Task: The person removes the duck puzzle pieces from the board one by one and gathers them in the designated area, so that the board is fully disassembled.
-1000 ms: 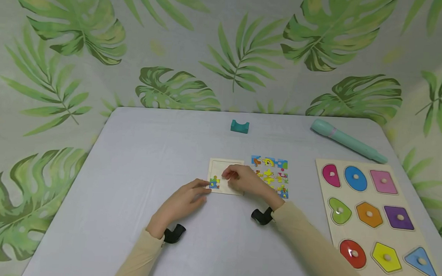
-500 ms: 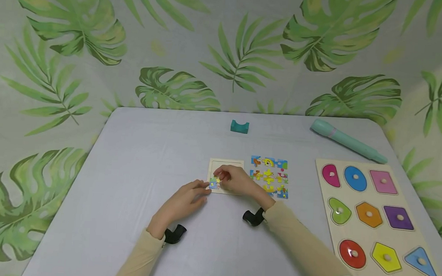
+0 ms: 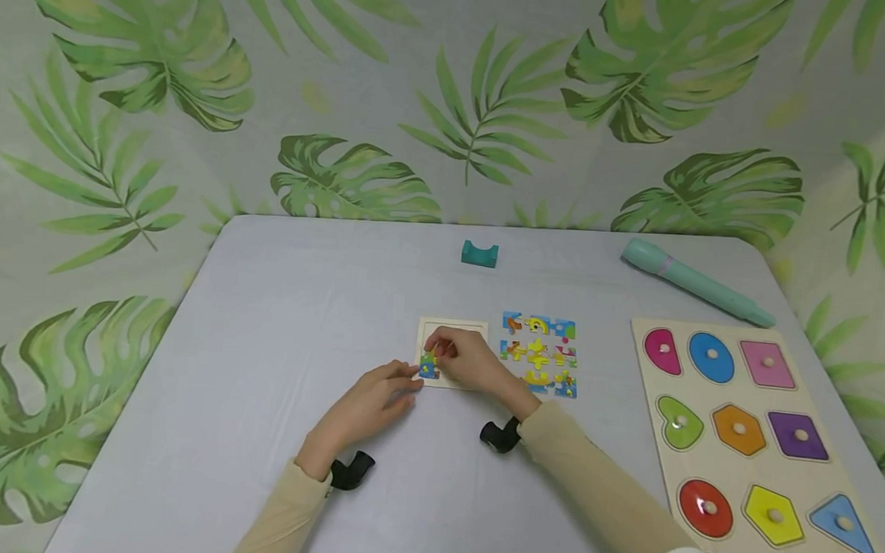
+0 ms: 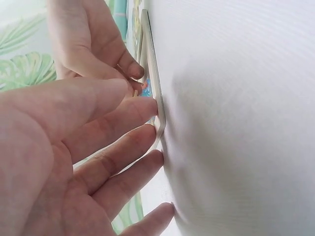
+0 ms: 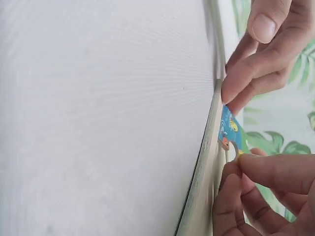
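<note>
A small wooden puzzle frame (image 3: pixel 451 325) lies mid-table with a blue, green and yellow jigsaw piece (image 3: pixel 428 369) in its near left corner. My right hand (image 3: pixel 468 357) is over the frame. Its thumb and index finger pinch the yellow upper part of that piece, and the right wrist view shows the grip beside the piece's blue printed face (image 5: pixel 227 124). At the frame's left edge, my left hand (image 3: pixel 367 400) keeps its fingers nearly straight. In the left wrist view, several of its fingertips (image 4: pixel 151 132) touch the frame's side.
Several loose jigsaw pieces (image 3: pixel 536 359) lie in rows just right of the frame. Farther right is a wooden knob-shape board (image 3: pixel 695 390), with a mint green tube-shaped object (image 3: pixel 693 281) behind it. A teal notched block (image 3: pixel 479 254) stands near the back edge.
My right hand has moved left across the frame and now pinches the corner jigsaw piece, which it was apart from a second ago. The left hand has stayed at the frame's edge.
</note>
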The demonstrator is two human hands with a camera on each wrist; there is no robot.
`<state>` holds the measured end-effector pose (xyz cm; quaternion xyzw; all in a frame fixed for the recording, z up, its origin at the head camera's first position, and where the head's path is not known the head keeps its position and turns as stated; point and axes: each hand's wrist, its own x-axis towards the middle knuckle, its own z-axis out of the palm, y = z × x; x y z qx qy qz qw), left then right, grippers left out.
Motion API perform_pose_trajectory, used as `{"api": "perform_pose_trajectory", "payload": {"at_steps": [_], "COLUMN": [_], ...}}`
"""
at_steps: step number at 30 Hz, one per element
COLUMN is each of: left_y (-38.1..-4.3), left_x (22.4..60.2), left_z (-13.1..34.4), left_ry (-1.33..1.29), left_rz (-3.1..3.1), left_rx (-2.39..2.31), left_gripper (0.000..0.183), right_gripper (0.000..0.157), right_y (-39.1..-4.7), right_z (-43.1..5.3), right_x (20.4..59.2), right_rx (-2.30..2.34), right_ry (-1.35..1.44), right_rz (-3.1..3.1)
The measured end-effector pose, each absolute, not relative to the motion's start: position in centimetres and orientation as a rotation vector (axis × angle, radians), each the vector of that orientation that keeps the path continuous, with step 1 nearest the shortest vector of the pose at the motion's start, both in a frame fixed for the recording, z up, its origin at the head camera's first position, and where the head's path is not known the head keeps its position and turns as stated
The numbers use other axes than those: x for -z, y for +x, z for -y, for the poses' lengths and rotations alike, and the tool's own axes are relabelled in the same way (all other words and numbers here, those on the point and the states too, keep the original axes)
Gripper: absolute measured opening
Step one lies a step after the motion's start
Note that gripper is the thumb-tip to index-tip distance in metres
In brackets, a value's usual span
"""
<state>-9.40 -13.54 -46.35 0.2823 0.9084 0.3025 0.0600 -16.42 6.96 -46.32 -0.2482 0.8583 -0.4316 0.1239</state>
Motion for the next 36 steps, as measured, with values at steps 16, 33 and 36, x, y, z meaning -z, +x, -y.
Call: {"api": "perform_pose_trajectory", "payload": {"at_steps": [16, 33, 36], "left_y": [-9.3, -9.3, -9.3], "left_x": [46.3, 46.3, 46.4], "left_z": [13.6, 13.6, 13.7], "left_ry": [0.83, 0.851, 0.847], "left_rz": [-2.76, -2.757, -2.757], "left_rx": [-0.909, -0.932, -0.937], "left_gripper": [0.024, 0.024, 0.023], "right_gripper": [0.018, 0.018, 0.017], "right_y": [-17.0, -16.0, -15.8], "right_z": [-15.3, -17.2, -17.0], "right_x": [45.5, 45.8, 45.7], "right_rx": [1.248, 1.09, 1.061], "right_ry": [-0.579, -0.702, -0.71], "right_rz": [-2.473, -2.53, -2.561]}}
